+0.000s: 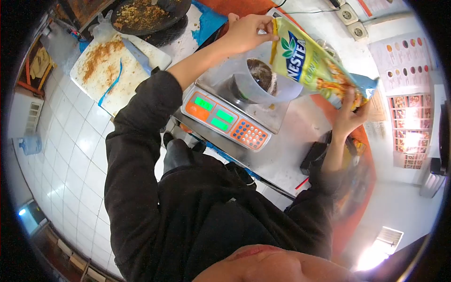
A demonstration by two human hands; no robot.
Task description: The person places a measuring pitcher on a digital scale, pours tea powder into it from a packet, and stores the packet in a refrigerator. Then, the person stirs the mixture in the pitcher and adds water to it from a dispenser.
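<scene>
A yellow-green Nestea pouch is stretched between my two hands, slanting down to the right. My left hand pinches its upper left edge between thumb and fingers. At the opposite end, my right hand has its fingers closed on the pouch's lower right corner, where a silvery-blue part shows. Under the pouch, partly covered by it, a translucent plastic tub with dark brown contents rests on the metal pan of a scale. The scale has an orange-and-white panel with lit green displays and a keypad.
To the left lies a white cutting board strewn with brown crumbs, with a knife on it. Behind it sits a dark pan of chopped food. A black box stands near my right forearm. Sockets are on the wall.
</scene>
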